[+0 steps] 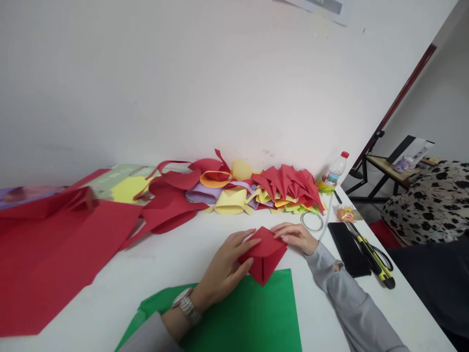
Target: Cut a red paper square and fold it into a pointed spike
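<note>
Here, slightly parted left fingers (pixel 249 245) and right fingers (pixel 290 230) hold folded red paper (pixel 266 250) — bottle label (pixel 333 177) illegible.

Red paper (pixel 266 250), folded in layers into a small diamond. Points one corner toward the wall (pixel 234 88) and the opposite one toward the wearer. Shows a smooth flap across the far half and a narrow dark slit down the middle of the near half. Held at the side corners between left hand (pixel 227 261) and right hand (pixel 296 236), near tip over the green sheet (pixel 256 313).
</note>
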A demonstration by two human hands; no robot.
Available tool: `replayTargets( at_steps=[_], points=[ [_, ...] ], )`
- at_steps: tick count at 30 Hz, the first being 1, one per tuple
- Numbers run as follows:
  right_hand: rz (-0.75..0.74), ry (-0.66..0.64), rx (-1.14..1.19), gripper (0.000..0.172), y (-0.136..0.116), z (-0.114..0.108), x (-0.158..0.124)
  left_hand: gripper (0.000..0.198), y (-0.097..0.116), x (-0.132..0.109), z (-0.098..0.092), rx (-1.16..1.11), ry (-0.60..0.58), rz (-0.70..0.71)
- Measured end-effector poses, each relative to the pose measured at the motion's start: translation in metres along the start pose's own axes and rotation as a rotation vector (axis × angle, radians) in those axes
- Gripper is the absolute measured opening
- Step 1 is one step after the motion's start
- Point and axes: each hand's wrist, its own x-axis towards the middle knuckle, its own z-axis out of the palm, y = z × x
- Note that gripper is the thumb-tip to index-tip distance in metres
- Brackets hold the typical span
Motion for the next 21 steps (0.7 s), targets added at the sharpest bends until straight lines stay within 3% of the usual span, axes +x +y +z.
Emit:
replayTargets(
  at_steps=[8, 15, 21],
  points=[
    [0.051, -0.004, -0.137, 0.025, 0.016, -0.006, -0.002, 0.036, -0.008, -0.001, 0.009, 0.420, -0.217, 0.175],
    [-0.015, -0.016, -0.288, 0.018, 0.008, -0.002, -0.008, 0.050, -0.010, 0.001, 0.012, 0.491, -0.392, 0.216],
    [-0.108, 0.016, -0.325, 0.027, 0.004, 0.004, -0.031, 0.063, -0.008, -0.001, 0.013, 0.489, -0.398, 0.213]
  ],
)
